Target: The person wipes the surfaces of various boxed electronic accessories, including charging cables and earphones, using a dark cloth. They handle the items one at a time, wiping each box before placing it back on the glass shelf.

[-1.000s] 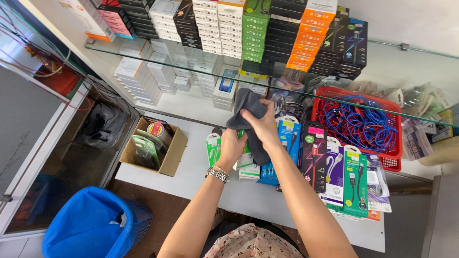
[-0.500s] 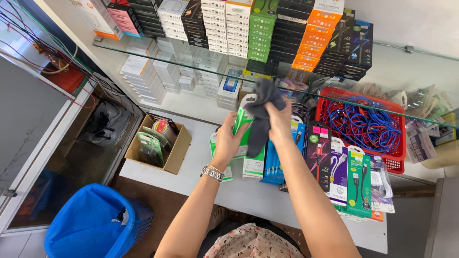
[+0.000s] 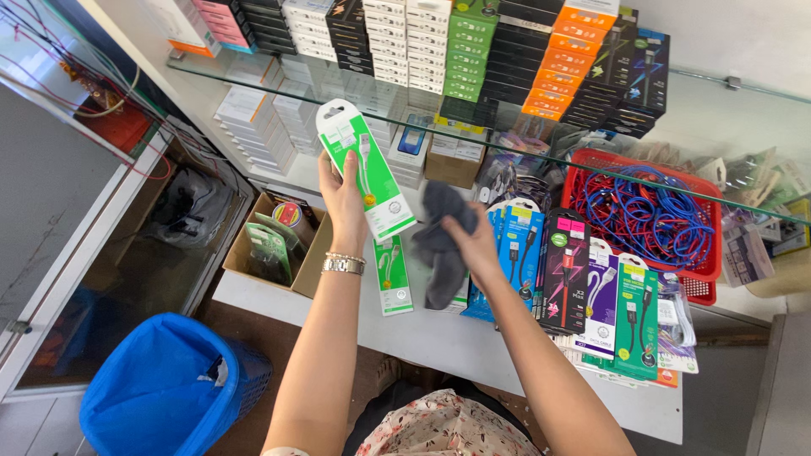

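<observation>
Left hand raised, fingers closed around a green-and-white cable box, box tilted up beyond the fingertips. Right hand gripping a dark grey cloth, cloth bunched and hanging below the fingers. Further off: red basket of cables, stacked boxes

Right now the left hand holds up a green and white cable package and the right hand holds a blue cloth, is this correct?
Not quite: in the head view the cloth in the right hand is dark grey, not blue. The left hand does hold up the green and white cable package.
</observation>
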